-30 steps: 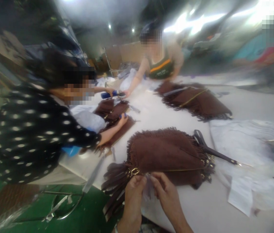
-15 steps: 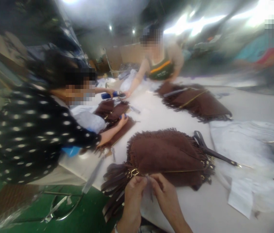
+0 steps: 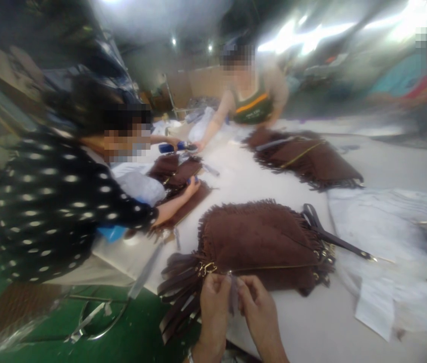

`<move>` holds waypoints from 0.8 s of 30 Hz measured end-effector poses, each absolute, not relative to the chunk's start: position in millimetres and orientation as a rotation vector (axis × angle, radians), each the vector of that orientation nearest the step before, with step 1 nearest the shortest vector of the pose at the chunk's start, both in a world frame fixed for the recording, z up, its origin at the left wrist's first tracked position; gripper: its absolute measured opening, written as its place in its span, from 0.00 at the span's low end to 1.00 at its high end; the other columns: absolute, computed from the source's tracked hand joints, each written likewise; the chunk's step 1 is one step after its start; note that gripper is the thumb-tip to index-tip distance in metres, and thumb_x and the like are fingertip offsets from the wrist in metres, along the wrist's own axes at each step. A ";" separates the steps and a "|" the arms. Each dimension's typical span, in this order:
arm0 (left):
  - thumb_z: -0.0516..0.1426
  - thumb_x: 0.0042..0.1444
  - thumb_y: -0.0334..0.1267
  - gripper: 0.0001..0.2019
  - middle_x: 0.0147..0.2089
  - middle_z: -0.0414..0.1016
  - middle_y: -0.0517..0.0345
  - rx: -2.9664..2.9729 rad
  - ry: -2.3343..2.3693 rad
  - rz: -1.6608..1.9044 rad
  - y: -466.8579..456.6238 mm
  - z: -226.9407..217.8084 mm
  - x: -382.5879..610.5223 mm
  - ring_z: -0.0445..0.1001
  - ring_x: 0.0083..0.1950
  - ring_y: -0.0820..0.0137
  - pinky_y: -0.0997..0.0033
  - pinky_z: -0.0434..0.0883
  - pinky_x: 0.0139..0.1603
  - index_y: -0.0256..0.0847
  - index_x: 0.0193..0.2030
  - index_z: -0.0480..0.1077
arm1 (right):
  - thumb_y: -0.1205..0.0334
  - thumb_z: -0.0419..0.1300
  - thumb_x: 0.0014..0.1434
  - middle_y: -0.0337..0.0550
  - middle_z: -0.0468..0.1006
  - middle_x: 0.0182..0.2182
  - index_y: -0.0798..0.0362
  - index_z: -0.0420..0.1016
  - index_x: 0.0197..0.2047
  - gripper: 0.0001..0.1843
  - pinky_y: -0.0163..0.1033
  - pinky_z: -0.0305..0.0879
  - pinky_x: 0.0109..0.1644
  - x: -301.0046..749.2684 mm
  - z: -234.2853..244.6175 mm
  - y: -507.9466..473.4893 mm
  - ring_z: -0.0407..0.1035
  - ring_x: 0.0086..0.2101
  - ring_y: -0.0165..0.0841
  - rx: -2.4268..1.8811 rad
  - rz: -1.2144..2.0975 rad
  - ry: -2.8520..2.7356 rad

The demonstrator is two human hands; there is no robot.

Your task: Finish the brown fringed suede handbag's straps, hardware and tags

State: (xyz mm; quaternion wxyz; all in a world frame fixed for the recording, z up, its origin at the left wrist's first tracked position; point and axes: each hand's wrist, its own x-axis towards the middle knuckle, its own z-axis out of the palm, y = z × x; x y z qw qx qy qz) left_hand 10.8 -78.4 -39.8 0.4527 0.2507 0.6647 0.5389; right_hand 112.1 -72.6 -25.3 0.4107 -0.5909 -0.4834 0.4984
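Note:
A brown fringed suede bag lies on the table in front of me, its gold zipper running along the near side. At the zipper's left part hangs a thin greyish-brown strip, which looks like a zipper pull. My left hand pinches it from the left, and my right hand has its fingers closed on it from the right. Gold clasps sit beside my left fingertips. Dark straps spill over the table edge at left, and another strap reaches out right.
Other brown fringed bags lie at back right and by a co-worker in a dotted top. Another person reaches across the far side toward a blue object. Plastic sheeting and a white paper lie at right.
Both hands have shifted slightly right and downward in the picture. The strip between my fingers shows more clearly now. The bag stays in place.

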 end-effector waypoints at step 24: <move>0.61 0.52 0.47 0.13 0.29 0.74 0.57 0.768 1.626 1.350 -82.1 -33.4 8.7 0.71 0.32 0.68 0.72 0.65 0.34 0.38 0.32 0.69 | 0.48 0.56 0.60 0.39 0.74 0.28 0.52 0.71 0.39 0.15 0.33 0.61 0.27 125.0 -24.3 -67.7 0.65 0.26 0.31 -1.311 1.392 -1.376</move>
